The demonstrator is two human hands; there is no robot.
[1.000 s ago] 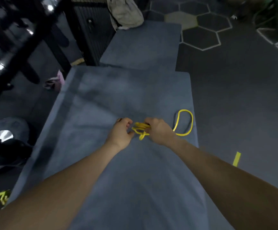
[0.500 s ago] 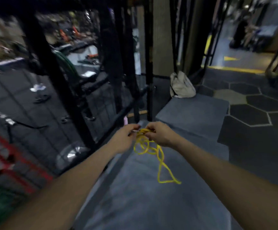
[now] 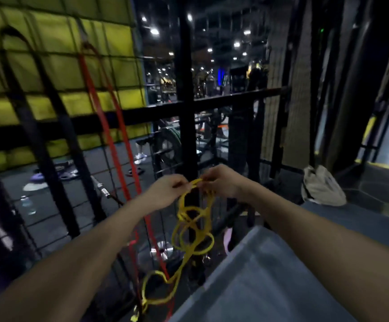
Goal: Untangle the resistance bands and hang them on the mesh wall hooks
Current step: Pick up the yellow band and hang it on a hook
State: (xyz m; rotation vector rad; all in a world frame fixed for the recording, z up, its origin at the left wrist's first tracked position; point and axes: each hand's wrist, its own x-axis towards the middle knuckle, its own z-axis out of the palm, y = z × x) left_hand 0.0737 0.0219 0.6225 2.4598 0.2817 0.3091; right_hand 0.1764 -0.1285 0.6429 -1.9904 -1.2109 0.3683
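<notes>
Hands pinch the tangled yellow band [image 3: 192,225] at its top: left hand [image 3: 165,190] and right hand [image 3: 221,181] close together, loops dangling before the mesh wall [image 3: 56,73]. No writing is readable.

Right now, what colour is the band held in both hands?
Yellow: the band hangs tangled from both hands, clearest in the head view.

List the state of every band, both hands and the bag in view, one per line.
yellow band: tangled in loops, held up at its top, dangling in front of the mesh wall
left hand: pinches the yellow band's top
right hand: grips the yellow band's top
red band: hanging on the mesh wall
black band: hanging on the mesh wall
pale bag: slumped on the floor
</notes>
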